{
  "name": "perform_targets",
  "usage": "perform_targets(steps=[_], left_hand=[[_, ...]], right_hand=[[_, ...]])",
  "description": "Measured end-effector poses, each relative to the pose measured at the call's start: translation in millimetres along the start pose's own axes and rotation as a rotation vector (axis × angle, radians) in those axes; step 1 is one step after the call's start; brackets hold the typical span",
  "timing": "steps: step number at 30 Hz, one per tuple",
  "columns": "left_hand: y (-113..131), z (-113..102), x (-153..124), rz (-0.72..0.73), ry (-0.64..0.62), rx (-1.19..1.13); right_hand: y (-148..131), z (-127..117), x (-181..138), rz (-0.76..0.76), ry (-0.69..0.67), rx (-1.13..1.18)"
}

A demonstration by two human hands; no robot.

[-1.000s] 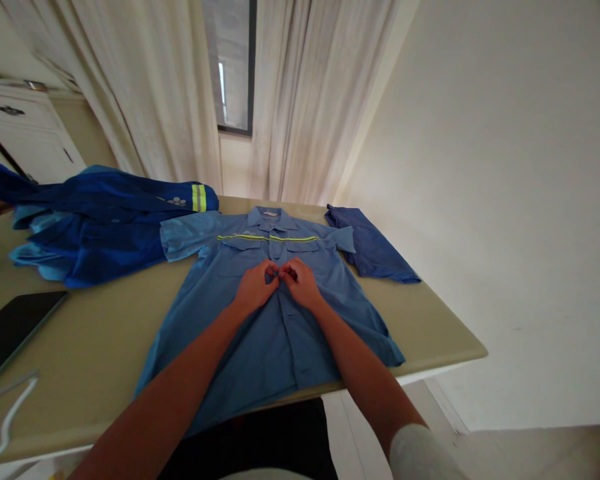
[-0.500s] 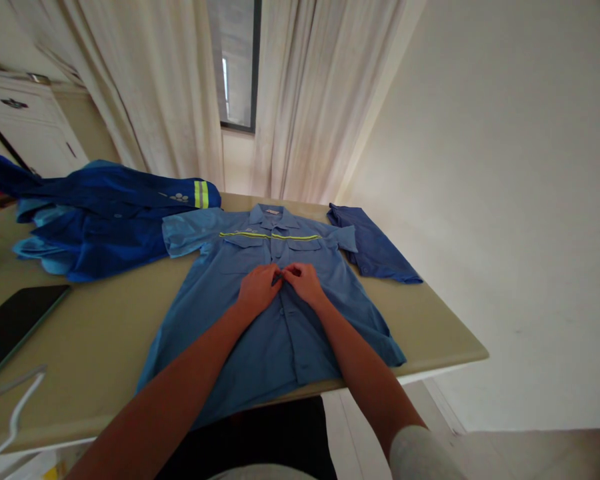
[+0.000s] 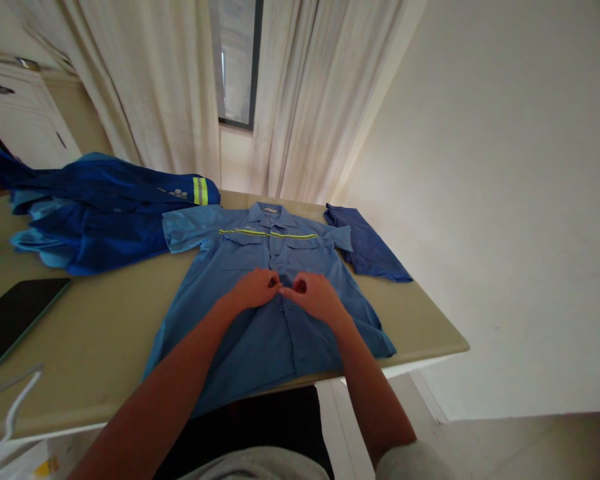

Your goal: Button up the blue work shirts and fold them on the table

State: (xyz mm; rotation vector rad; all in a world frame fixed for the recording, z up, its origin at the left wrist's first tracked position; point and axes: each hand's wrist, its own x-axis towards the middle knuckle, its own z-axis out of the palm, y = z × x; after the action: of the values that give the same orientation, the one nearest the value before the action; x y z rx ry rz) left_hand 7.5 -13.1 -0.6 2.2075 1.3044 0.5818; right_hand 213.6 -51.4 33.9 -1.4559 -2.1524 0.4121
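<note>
Head: blue shirt, label unreadable

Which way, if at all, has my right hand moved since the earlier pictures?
Yes: your right hand has moved toward you, down the blue shirt, judged against the table's far edge; its gap from the yellow stripe has widened.
</note>
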Motion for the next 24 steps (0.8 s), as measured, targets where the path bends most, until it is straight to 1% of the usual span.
perform_targets(steps=[2,3,4,6,9,12,15,19,21,24], left_hand=[[-1,-4,-4,0.093,-0.188,-0.129],[-1,-4,-5,0.118,-0.241,-0.188],[-1,-4,-6,0.126,-0.263,-0.230],[2,-1,-8,0.100,-0.243,-0.245],[10,7,-12,0.040,-0.206,-0.142],[21,17,-23,0.015,-0.153,0.005],[29,26,-37,0.059,-0.059,0.033],[34,32,-52,0.158,0.049,-0.036],[36,33,-54,0.215,0.073,-0.048],[38,32,-54,0.256,0.064,-0.043]], right_hand=[[-9,7,-27,0.038,-0.060,-0.136],[-12,13,-37,0.063,-0.064,-0.182],[-13,20,-46,0.089,-0.051,-0.212],[-10,33,-56,0.136,0.024,-0.214],[-2,43,-59,0.178,0.146,-0.065],[5,43,-60,0.136,0.172,0.111],[4,39,-62,0.067,0.157,0.143],[0,39,-65,0.057,0.173,0.109],[0,40,-66,0.061,0.206,0.079],[2,40,-66,0.066,0.222,0.077]])
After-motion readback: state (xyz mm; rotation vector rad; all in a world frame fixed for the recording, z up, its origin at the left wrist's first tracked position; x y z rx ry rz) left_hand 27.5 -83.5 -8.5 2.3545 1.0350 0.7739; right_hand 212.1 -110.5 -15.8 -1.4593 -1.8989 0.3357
